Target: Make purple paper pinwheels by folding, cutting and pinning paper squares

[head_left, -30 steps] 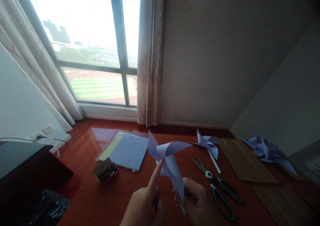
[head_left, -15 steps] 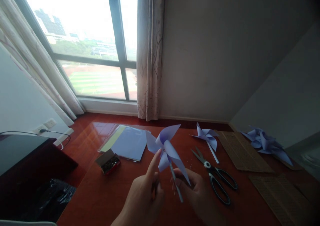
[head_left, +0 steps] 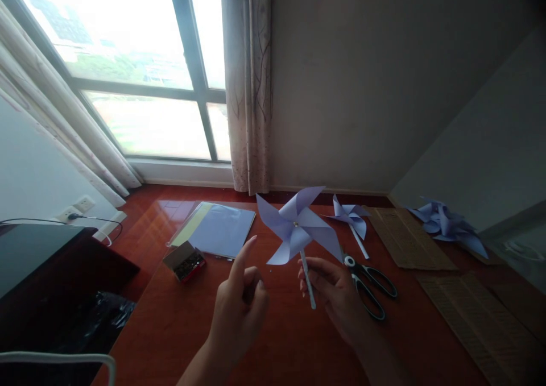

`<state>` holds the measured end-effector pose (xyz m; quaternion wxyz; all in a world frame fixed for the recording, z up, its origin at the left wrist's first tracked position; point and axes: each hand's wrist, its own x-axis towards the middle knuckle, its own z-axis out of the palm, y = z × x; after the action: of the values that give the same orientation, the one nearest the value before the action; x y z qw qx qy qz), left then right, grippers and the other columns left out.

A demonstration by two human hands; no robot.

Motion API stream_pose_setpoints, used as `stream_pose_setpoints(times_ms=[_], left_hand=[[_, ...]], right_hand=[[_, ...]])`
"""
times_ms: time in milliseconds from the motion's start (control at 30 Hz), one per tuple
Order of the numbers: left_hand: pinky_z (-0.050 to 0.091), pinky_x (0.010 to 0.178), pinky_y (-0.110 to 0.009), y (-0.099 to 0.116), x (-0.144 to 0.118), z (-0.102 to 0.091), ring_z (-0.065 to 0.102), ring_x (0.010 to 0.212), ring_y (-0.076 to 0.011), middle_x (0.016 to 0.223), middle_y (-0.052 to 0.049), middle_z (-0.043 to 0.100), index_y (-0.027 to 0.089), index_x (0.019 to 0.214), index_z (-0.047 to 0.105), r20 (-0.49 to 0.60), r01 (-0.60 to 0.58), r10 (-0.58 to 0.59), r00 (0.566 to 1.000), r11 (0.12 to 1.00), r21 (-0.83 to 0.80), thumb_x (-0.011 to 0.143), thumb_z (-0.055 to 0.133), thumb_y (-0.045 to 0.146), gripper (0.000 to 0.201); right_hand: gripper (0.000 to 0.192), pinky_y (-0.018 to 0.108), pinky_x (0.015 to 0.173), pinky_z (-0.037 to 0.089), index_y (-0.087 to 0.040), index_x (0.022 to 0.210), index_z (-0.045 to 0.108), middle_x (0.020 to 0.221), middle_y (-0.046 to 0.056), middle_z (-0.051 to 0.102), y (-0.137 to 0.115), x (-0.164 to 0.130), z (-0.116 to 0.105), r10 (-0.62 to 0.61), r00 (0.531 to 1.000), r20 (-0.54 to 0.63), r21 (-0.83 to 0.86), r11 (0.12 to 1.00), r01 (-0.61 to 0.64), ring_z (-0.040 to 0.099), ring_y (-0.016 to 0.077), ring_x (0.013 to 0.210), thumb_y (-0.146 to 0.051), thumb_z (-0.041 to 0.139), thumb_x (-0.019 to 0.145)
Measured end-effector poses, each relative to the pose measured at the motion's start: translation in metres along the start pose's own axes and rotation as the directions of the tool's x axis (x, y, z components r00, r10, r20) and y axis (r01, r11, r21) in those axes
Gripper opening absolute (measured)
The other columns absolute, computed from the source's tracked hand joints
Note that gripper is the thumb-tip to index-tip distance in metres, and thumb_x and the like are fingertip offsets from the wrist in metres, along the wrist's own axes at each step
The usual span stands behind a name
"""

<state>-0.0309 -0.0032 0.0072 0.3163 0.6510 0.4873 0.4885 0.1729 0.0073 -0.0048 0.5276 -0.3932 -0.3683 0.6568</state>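
A lilac paper pinwheel [head_left: 295, 227] on a pale rolled stick is held upright over the table, its four-bladed head facing me with a small pin at the centre. My right hand [head_left: 335, 292] grips the stick just below the blades. To the left of the pinwheel, my left hand [head_left: 243, 301] points upward with its index finger stretched out. Its other fingers are curled, and it touches nothing. Behind my right hand lie black-and-white scissors [head_left: 370, 283], their blades partly hidden by the pinwheel and hand.
A second pinwheel [head_left: 352, 218] lies at the back, with more pinwheels [head_left: 447, 227] at far right. Cardboard sheets [head_left: 412, 241] cover the table's right side. Lilac paper [head_left: 224, 229] in a clear sleeve and a small open box [head_left: 185, 264] of tacks lie left.
My left index finger has left the pinwheel's centre and moved left, away from it. The pinwheel has moved slightly up and right and its blades have turned. The view has tilted down a little.
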Motion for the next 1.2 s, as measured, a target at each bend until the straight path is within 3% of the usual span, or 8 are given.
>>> stream_pose_setpoints(times_ms=[267, 367, 467, 567, 667, 767, 933, 1200], left_hand=[[0.042, 0.062, -0.023, 0.004, 0.004, -0.002, 0.05, 0.064, -0.0119, 0.075, 0.004, 0.057, 0.02, 0.129, 0.052, -0.184, 0.064, -0.071, 0.98, 0.997, -0.043, 0.094, 0.055, 0.024, 0.036], [0.046, 0.071, -0.025, 0.005, 0.005, -0.005, 0.058, 0.076, -0.0144, 0.087, -0.001, 0.063, 0.02, 0.108, 0.061, -0.292, 0.049, -0.034, 0.956, 0.998, 0.044, 0.091, 0.062, 0.025, 0.018], [0.048, 0.077, -0.027, 0.004, 0.005, -0.004, 0.061, 0.086, -0.0173, 0.096, -0.004, 0.066, 0.02, 0.101, 0.065, -0.276, 0.009, 0.009, 0.961, 0.998, 0.062, 0.09, 0.063, 0.023, 0.012], [0.05, 0.082, -0.028, 0.002, 0.008, -0.003, 0.061, 0.096, -0.0187, 0.103, -0.004, 0.064, 0.021, 0.1, 0.064, -0.306, 0.026, -0.052, 0.951, 0.996, -0.088, 0.089, 0.066, 0.025, 0.013], [0.05, 0.086, -0.027, -0.002, 0.014, -0.002, 0.062, 0.098, -0.0166, 0.104, -0.002, 0.063, 0.021, 0.103, 0.061, -0.356, 0.13, -0.259, 0.898, 0.929, -0.346, 0.082, 0.076, 0.03, 0.027], [0.05, 0.089, -0.027, -0.003, 0.02, -0.002, 0.065, 0.102, -0.0174, 0.11, -0.004, 0.068, 0.021, 0.114, 0.059, -0.2, 0.251, -0.43, 0.88, 0.779, -0.575, 0.078, 0.081, 0.033, 0.044], [0.052, 0.081, -0.029, 0.005, 0.022, 0.0, 0.07, 0.098, -0.0232, 0.11, -0.011, 0.074, 0.014, 0.112, 0.064, 0.148, 0.432, -0.483, 0.863, 0.554, -0.711, 0.077, 0.081, 0.036, 0.045], [0.049, 0.069, -0.023, -0.002, 0.018, 0.005, 0.068, 0.078, -0.0166, 0.086, -0.007, 0.076, 0.01, 0.1, 0.071, 0.192, 0.555, -0.597, 0.779, 0.513, -0.655, 0.068, 0.089, 0.032, 0.042]], right_hand=[[0.03, 0.03, 0.067, 0.052, -0.019, 0.106, 0.075, 0.09, 0.005, 0.071, 0.002, -0.002, 0.0, 0.018, 1.0, 0.022, -0.046, 0.999, -0.017, 0.062, 0.0152, 0.073, -0.04, 0.078, 0.085], [0.034, 0.029, 0.064, 0.051, -0.017, 0.105, 0.074, 0.084, 0.005, 0.071, 0.005, -0.003, 0.003, -0.009, 1.0, 0.012, -0.185, 0.983, 0.011, 0.063, 0.016, 0.07, -0.045, 0.076, 0.085], [0.034, 0.029, 0.063, 0.051, -0.017, 0.103, 0.074, 0.08, 0.004, 0.069, 0.007, -0.005, 0.008, -0.06, 0.998, 0.031, -0.369, 0.927, 0.068, 0.063, 0.0169, 0.07, -0.047, 0.072, 0.086], [0.031, 0.029, 0.066, 0.052, -0.019, 0.103, 0.075, 0.086, 0.005, 0.07, 0.007, -0.007, 0.013, -0.092, 0.99, 0.104, -0.441, 0.888, 0.128, 0.064, 0.0172, 0.074, -0.046, 0.069, 0.089], [0.029, 0.028, 0.066, 0.052, -0.019, 0.099, 0.076, 0.086, 0.005, 0.07, 0.006, -0.009, 0.016, -0.087, 0.985, 0.146, -0.446, 0.884, 0.144, 0.064, 0.0169, 0.074, -0.045, 0.068, 0.09], [0.031, 0.03, 0.067, 0.052, -0.018, 0.1, 0.075, 0.086, 0.005, 0.072, 0.006, -0.011, 0.014, -0.007, 0.992, 0.129, -0.362, 0.931, 0.054, 0.066, 0.0174, 0.074, -0.047, 0.07, 0.088], [0.035, 0.031, 0.071, 0.054, -0.018, 0.103, 0.074, 0.087, 0.005, 0.075, 0.003, -0.011, 0.009, 0.175, 0.977, 0.121, -0.146, 0.977, -0.157, 0.068, 0.0165, 0.074, -0.045, 0.079, 0.081], [0.036, 0.03, 0.073, 0.053, -0.018, 0.099, 0.075, 0.081, 0.001, 0.073, -0.001, -0.008, 0.013, 0.274, 0.949, 0.156, -0.261, 0.938, -0.228, 0.065, 0.0162, 0.076, -0.044, 0.083, 0.076]])
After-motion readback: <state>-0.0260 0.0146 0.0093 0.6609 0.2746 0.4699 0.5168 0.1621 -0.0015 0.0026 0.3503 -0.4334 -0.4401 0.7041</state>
